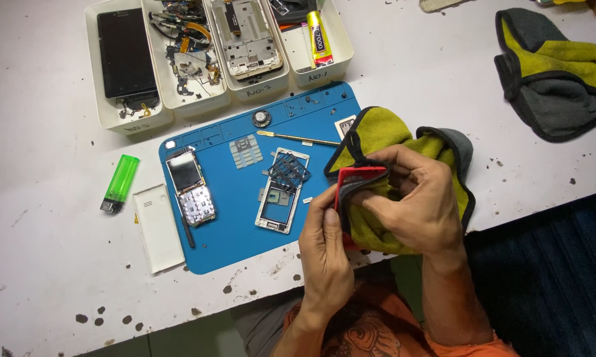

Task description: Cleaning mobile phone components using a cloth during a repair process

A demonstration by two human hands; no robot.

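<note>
My left hand (324, 248) grips a red phone shell (355, 177) by its lower edge, just above the table's front edge. My right hand (413, 198) presses a yellow-green cloth with dark trim (390, 132) against that shell, fingers curled over it. On the blue work mat (235, 218) to the left lie a phone board with screen and keypad (190, 187), a silver phone frame (279, 198), a dark keypad grid (289, 170), a grey rubber keypad (245, 151), and a thin metal pry tool (298, 138).
Several white trays (212, 99) at the back hold a dark screen (126, 53), cables, a phone chassis and a glue tube (318, 36). A green lighter (120, 182) and white back cover (158, 227) lie left of the mat. A second cloth (552, 73) lies far right.
</note>
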